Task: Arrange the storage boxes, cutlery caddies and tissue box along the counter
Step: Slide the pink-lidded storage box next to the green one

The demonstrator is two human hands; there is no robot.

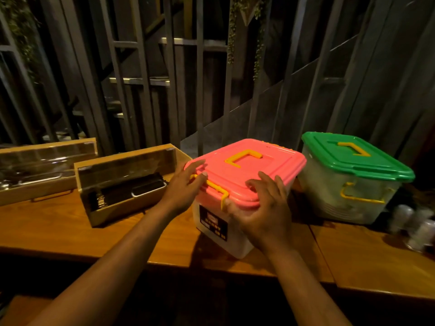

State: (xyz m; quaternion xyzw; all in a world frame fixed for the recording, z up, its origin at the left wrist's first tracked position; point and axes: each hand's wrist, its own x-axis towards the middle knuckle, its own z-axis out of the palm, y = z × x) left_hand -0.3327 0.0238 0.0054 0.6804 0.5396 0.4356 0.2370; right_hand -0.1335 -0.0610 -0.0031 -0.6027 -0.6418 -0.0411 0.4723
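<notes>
A clear storage box with a pink lid (pixel 263 168) and yellow handle stands on the wooden counter (pixel 58 231) in the middle. My left hand (pixel 186 187) rests against its left side, fingers on the lid edge and yellow clasp. My right hand (pixel 266 208) presses on its near right corner. To the right stands a second box with a green lid (pixel 353 158). On the left sit two wooden cutlery caddies, the nearer one (pixel 122 184) holding dark cutlery, the farther one (pixel 44 168) behind it. No tissue box is visible.
A dark slatted metal partition (pixel 200 78) with hanging plants rises behind the counter. Several small pale bottles or cups (pixel 419 227) stand blurred at the far right. The counter's front edge runs across below my forearms.
</notes>
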